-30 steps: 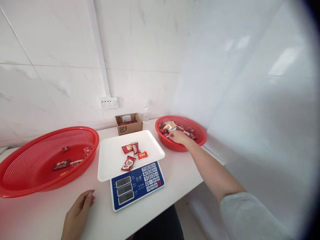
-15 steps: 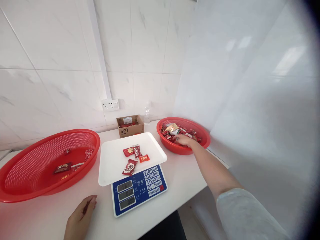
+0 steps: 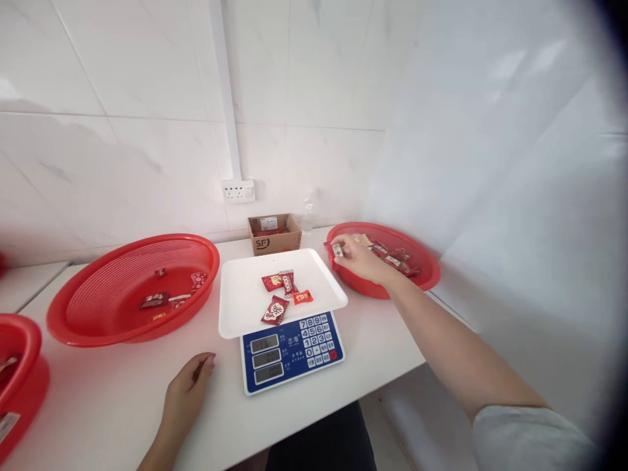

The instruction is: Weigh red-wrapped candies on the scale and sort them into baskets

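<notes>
Worktop (image 3: 112, 399) carries, from largest down, a wide red basket (image 3: 132, 288) with a few sweets at left, a smaller red basket (image 3: 417, 275) full of wrapped sweets at right, and between them a scale (image 3: 289, 347) whose white tray (image 3: 235, 307) holds 4 red packets. Since 1 second ago the right hand (image 3: 360, 257) has risen from the pile to the smaller basket's near rim, fingers now pinched on a small wrapped candy (image 3: 336, 250), so 1 piece seems picked out. The left hand (image 3: 189, 389) rests loosely curled and empty on the worktop.
</notes>
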`<act>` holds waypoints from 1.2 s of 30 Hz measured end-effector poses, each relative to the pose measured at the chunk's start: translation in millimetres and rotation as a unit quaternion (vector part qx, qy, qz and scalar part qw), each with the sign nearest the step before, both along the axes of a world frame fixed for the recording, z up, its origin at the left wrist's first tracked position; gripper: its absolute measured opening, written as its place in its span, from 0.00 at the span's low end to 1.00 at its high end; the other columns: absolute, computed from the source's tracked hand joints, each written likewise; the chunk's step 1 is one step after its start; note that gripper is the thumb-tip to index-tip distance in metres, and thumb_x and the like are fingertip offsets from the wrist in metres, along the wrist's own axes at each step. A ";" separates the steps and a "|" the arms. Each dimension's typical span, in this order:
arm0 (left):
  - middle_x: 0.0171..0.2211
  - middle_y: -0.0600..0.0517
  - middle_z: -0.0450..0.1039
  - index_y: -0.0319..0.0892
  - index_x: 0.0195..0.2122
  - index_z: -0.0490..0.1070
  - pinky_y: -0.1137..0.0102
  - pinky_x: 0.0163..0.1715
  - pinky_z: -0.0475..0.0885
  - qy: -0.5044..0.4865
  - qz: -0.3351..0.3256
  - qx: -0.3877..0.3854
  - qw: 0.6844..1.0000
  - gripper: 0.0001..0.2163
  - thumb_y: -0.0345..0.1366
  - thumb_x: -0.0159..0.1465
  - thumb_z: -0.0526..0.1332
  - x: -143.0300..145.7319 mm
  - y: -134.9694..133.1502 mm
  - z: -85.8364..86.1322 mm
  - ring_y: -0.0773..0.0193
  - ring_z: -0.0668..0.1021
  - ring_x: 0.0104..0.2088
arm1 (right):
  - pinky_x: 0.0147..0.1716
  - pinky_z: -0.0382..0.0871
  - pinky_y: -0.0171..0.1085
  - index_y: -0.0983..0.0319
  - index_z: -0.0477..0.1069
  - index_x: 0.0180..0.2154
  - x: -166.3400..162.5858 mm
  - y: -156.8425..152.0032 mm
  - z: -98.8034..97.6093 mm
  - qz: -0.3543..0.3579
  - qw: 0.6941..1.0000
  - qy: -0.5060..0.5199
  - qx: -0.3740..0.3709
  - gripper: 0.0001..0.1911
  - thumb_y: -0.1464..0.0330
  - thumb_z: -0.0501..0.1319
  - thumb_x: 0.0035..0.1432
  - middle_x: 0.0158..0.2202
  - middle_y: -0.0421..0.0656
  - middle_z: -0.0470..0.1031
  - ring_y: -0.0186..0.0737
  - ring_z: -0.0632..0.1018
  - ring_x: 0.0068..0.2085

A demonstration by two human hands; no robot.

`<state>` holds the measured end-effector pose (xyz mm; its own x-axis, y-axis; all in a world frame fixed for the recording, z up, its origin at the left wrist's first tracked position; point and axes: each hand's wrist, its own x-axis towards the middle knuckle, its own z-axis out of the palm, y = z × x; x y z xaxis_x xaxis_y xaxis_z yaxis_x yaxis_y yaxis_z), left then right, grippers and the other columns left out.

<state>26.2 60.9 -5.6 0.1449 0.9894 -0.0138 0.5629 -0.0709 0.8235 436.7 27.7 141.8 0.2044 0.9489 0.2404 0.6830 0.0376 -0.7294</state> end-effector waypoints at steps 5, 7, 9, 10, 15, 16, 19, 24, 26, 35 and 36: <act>0.32 0.52 0.77 0.45 0.34 0.72 0.66 0.38 0.72 -0.006 -0.007 0.025 1.000 0.16 0.50 0.55 0.53 0.6 -2.4 -1.1 0.58 0.78 0.34 | 0.39 0.69 0.40 0.56 0.60 0.51 -65.0 3.3 4.0 0.164 0.981 -0.036 -0.099 0.20 0.69 0.55 0.55 0.38 0.40 0.73 0.37 0.75 0.37; 0.32 0.52 0.76 0.45 0.34 0.72 0.66 0.37 0.72 -0.003 -0.012 0.032 0.999 0.16 0.49 0.56 0.53 0.2 -2.8 -1.4 0.58 0.78 0.33 | 0.46 0.66 0.44 0.57 0.62 0.51 -79.7 4.7 1.7 0.158 0.979 -0.097 -0.090 0.21 0.69 0.56 0.55 0.46 0.44 0.71 0.42 0.73 0.45; 0.32 0.51 0.76 0.44 0.34 0.71 0.66 0.38 0.71 -0.003 -0.016 0.035 0.999 0.15 0.49 0.56 0.53 -0.2 -3.2 -1.5 0.59 0.77 0.34 | 0.54 0.58 0.47 0.57 0.62 0.53 -91.3 6.0 -3.0 0.144 0.977 -0.141 -0.065 0.22 0.67 0.56 0.55 0.56 0.47 0.63 0.46 0.64 0.56; 0.33 0.51 0.76 0.44 0.34 0.71 0.66 0.38 0.71 -0.003 -0.018 0.035 0.999 0.15 0.48 0.57 0.53 -0.3 -3.4 -1.4 0.59 0.77 0.34 | 0.56 0.54 0.48 0.57 0.62 0.55 -96.6 6.6 -6.2 0.143 0.976 -0.155 -0.060 0.24 0.64 0.57 0.56 0.59 0.47 0.57 0.47 0.58 0.60; 0.32 0.52 0.76 0.44 0.34 0.72 0.66 0.37 0.71 -0.009 -0.017 0.036 0.999 0.14 0.48 0.57 0.53 0.9 -5.0 -0.1 0.59 0.77 0.33 | 0.57 0.40 0.61 0.52 0.52 0.61 -120.2 13.8 -27.3 0.190 0.954 -0.196 -0.124 0.38 0.46 0.54 0.52 0.66 0.47 0.39 0.59 0.39 0.64; 0.32 0.52 0.76 0.44 0.34 0.72 0.66 0.37 0.71 -0.010 -0.016 0.036 0.999 0.14 0.47 0.57 0.53 1.2 -5.5 0.5 0.59 0.77 0.33 | 0.56 0.39 0.63 0.52 0.51 0.61 -123.4 17.0 -31.4 0.194 0.950 -0.207 -0.132 0.39 0.44 0.52 0.51 0.66 0.47 0.39 0.60 0.38 0.64; 0.32 0.52 0.76 0.44 0.34 0.72 0.67 0.37 0.71 -0.013 -0.016 0.036 0.999 0.14 0.47 0.58 0.53 1.7 -7.3 2.4 0.60 0.77 0.33 | 0.56 0.38 0.63 0.51 0.55 0.60 -128.7 29.4 -40.4 0.181 0.945 -0.238 -0.131 0.34 0.45 0.50 0.54 0.65 0.47 0.44 0.59 0.40 0.64; 0.31 0.52 0.76 0.44 0.33 0.72 0.67 0.36 0.71 -0.014 -0.018 0.038 0.999 0.14 0.46 0.58 0.53 1.8 -8.3 3.4 0.60 0.77 0.33 | 0.58 0.43 0.55 0.54 0.59 0.58 -125.2 42.5 -39.3 0.158 0.954 -0.233 -0.102 0.29 0.52 0.50 0.58 0.63 0.46 0.52 0.56 0.47 0.64; 0.31 0.52 0.76 0.44 0.34 0.72 0.66 0.36 0.71 -0.016 -0.019 0.039 0.999 0.14 0.46 0.58 0.53 1.8 -7.8 2.4 0.60 0.77 0.33 | 0.58 0.44 0.56 0.55 0.58 0.59 -120.1 38.3 -34.5 0.143 0.964 -0.210 -0.081 0.29 0.52 0.51 0.58 0.64 0.46 0.51 0.54 0.47 0.64; 0.32 0.51 0.76 0.44 0.34 0.72 0.66 0.36 0.71 -0.017 -0.031 0.041 0.999 0.14 0.46 0.58 0.53 0.2 -5.8 -1.1 0.59 0.77 0.33 | 0.53 0.62 0.45 0.59 0.69 0.47 -77.9 -60.8 -67.7 -0.153 0.973 0.055 0.162 0.20 0.57 0.54 0.56 0.51 0.48 0.70 0.44 0.70 0.52; 0.32 0.51 0.76 0.44 0.34 0.72 0.66 0.36 0.71 -0.016 -0.032 0.040 0.999 0.14 0.46 0.58 0.53 0.3 -5.7 -0.6 0.59 0.77 0.33 | 0.52 0.63 0.46 0.60 0.69 0.46 -72.5 -74.6 -81.7 -0.210 0.958 0.095 0.167 0.20 0.56 0.55 0.56 0.49 0.48 0.72 0.44 0.72 0.49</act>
